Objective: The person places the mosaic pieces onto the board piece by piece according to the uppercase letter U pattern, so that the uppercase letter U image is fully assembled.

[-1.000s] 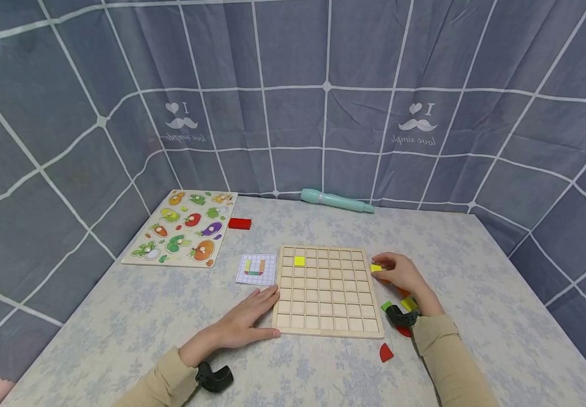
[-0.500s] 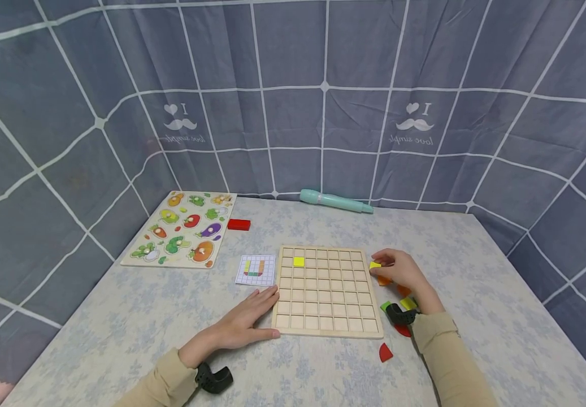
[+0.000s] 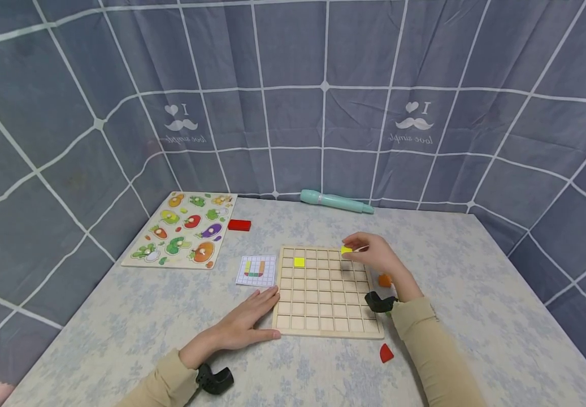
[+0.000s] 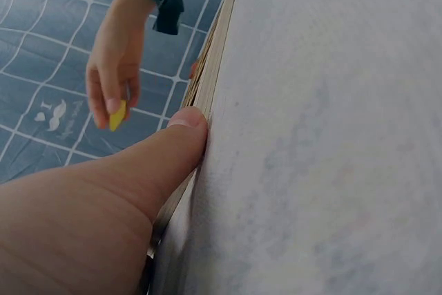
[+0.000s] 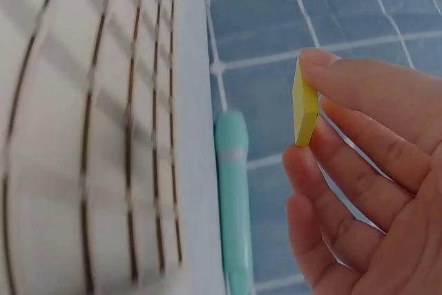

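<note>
Above the top right part of the wooden grid board (image 3: 318,333), my right hand (image 3: 374,253) pinches a yellow square tile (image 3: 346,249) between thumb and fingers. The right wrist view shows that tile (image 5: 304,105) held edge-on, clear of the board. Another yellow tile (image 3: 299,262) lies in a cell near the board's top left. My left hand (image 3: 242,322) rests flat with fingers straight, fingertips and thumb touching the board's left edge. In the left wrist view the thumb (image 4: 183,126) presses along the board's side.
A patterned card (image 3: 256,270) lies left of the board, with a vegetable puzzle (image 3: 181,229) and red block (image 3: 239,225) beyond. A teal pen-shaped object (image 3: 337,202) lies at the back. Orange (image 3: 385,280) and red (image 3: 386,353) pieces sit to the right; the right arm hides others.
My right hand has lifted the yellow tile from beside the board and moved left and back over its top right part. My left hand has stayed in place.
</note>
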Motion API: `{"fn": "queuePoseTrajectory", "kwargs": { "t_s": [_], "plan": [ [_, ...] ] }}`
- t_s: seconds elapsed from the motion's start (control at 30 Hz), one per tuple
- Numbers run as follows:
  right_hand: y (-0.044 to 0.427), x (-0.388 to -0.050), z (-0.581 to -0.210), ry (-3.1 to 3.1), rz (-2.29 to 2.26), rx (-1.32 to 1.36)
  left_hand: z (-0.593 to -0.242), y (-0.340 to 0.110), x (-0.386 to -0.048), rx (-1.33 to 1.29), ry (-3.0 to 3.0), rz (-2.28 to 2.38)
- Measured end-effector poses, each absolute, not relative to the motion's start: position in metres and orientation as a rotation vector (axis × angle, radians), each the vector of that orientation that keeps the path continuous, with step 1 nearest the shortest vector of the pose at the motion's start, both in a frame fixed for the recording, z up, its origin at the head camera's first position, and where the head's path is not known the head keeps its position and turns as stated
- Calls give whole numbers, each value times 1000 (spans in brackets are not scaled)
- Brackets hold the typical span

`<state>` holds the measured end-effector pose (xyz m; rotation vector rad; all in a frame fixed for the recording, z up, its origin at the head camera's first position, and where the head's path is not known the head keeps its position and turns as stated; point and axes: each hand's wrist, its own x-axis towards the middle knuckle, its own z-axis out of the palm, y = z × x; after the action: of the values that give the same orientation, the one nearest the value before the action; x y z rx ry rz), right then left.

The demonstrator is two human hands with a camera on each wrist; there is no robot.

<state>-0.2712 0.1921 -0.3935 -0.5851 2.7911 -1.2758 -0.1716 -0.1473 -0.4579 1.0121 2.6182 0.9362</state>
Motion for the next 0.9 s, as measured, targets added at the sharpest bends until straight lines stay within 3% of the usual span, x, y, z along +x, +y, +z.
{"fn": "queuePoseTrajectory", "kwargs": {
  "t_s": [0.33, 0.9],
  "plan": [
    [135, -285, -396, 2652, -1319, -723, -458, -147, -172, 1006, 2617, 928],
    [96, -289, -421, 2645, -1210, -566, -454, -145, -172, 1003, 2622, 915]
  ]
}}
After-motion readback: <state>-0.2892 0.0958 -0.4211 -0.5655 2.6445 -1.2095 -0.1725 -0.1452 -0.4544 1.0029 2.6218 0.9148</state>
